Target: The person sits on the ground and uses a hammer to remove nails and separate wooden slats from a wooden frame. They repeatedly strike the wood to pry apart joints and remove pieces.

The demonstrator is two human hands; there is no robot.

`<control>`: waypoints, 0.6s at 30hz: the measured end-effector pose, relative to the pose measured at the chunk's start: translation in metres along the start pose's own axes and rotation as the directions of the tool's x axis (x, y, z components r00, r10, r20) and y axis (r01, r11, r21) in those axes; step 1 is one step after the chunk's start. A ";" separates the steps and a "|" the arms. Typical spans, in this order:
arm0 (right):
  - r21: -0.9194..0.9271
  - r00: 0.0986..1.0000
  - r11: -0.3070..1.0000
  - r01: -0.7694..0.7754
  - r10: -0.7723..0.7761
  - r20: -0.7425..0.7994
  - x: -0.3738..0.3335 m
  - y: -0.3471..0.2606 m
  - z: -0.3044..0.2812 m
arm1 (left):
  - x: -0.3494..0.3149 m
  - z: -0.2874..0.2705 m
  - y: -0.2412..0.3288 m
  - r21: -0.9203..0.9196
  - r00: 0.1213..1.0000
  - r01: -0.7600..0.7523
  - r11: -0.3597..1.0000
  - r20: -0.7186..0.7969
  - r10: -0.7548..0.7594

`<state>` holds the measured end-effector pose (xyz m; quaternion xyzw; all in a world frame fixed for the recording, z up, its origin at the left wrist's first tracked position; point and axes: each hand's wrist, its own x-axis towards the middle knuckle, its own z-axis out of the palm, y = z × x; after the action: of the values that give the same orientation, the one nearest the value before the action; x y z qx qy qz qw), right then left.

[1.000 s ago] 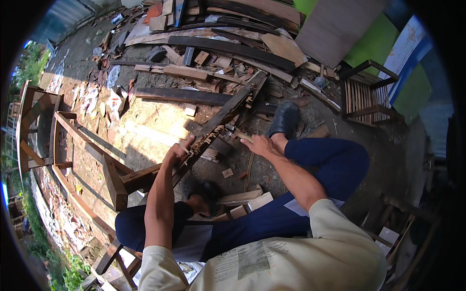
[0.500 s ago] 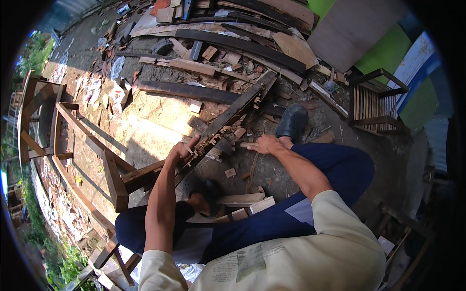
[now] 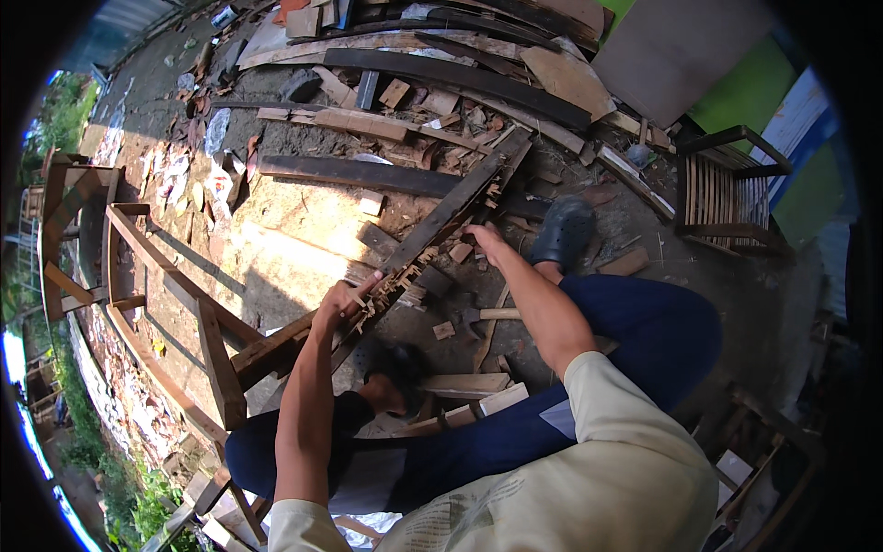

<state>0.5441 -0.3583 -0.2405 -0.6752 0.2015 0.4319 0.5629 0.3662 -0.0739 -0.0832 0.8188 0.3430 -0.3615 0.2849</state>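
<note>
A long dark wooden beam (image 3: pixel 446 207) slants across the ground in front of me, its near side edged with pale, splintered chips (image 3: pixel 391 287). My left hand (image 3: pixel 342 302) is closed over the lower part of the beam, one digit stretched along its top. Further up, my right hand (image 3: pixel 486 241) reaches to the beam's near edge with its fingers extended; its fingertips are partly hidden. A hammer (image 3: pixel 501 314) with a pale wooden handle lies on the ground below my right forearm, apart from both hands.
A wooden frame (image 3: pixel 216 354) stands at the left. Scrap planks (image 3: pixel 451 78) are heaped at the far side, and a slatted wooden stool (image 3: pixel 731 193) sits at the right. Offcuts (image 3: pixel 464 385) lie by my feet, which wear dark clogs (image 3: pixel 563 230).
My right hand has let go of the hammer, which now lies on the ground, and has moved up to the beam's edge. The left hand stays on the beam.
</note>
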 end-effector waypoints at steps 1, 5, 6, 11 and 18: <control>0.089 1.000 0.996 -0.007 0.008 -0.019 0.016 0.010 -0.005 | -0.004 -0.005 0.015 -0.015 0.999 -0.006 1.000 0.034 0.006; 0.285 0.999 0.958 -0.031 0.024 0.027 0.034 0.026 0.005 | 0.007 0.003 -0.014 -0.086 0.998 0.059 0.995 0.031 -0.056; 0.229 1.000 0.973 -0.017 0.013 0.018 0.029 0.020 0.012 | 0.014 0.009 -0.033 -0.104 0.997 0.083 0.991 0.001 -0.083; 0.012 0.999 0.999 0.032 -0.032 0.008 0.023 0.019 -0.010 | -0.015 -0.008 0.021 -0.209 0.995 -0.003 0.978 0.095 0.024; -0.101 0.999 0.995 0.025 -0.022 0.037 -0.034 0.000 -0.032 | 0.021 0.014 -0.040 -0.330 0.862 -0.466 0.821 0.038 0.505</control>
<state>0.5369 -0.3958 -0.2127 -0.6974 0.1613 0.4470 0.5365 0.3409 -0.0527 -0.1168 0.8002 0.1569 -0.2684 0.5129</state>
